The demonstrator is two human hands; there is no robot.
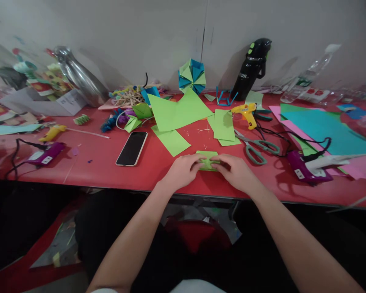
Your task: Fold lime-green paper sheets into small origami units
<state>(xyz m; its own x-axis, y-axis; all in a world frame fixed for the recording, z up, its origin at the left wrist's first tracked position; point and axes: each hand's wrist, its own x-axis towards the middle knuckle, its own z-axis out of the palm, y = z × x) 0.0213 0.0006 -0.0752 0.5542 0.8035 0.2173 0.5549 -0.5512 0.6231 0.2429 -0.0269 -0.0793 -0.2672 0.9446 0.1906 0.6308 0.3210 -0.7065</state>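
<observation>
A small folded piece of green paper (208,166) lies on the red tabletop near its front edge. My left hand (186,170) pinches its left side, thumb and fingers close together. On the right side my right hand (234,170) grips it the same way. Beyond the hands lie a large green sheet (178,110), a green paper piece (171,141) and a small stack of green paper rectangles (224,125). Grey-handled scissors (256,148) rest to the right of my right hand.
A phone (132,148) lies left of my hands. A yellow glue gun (246,113), a purple power strip (306,166) and its cord are on the right. Behind stand a blue-and-green paper ball (192,76), a black bottle (251,69) and a steel flask (79,75).
</observation>
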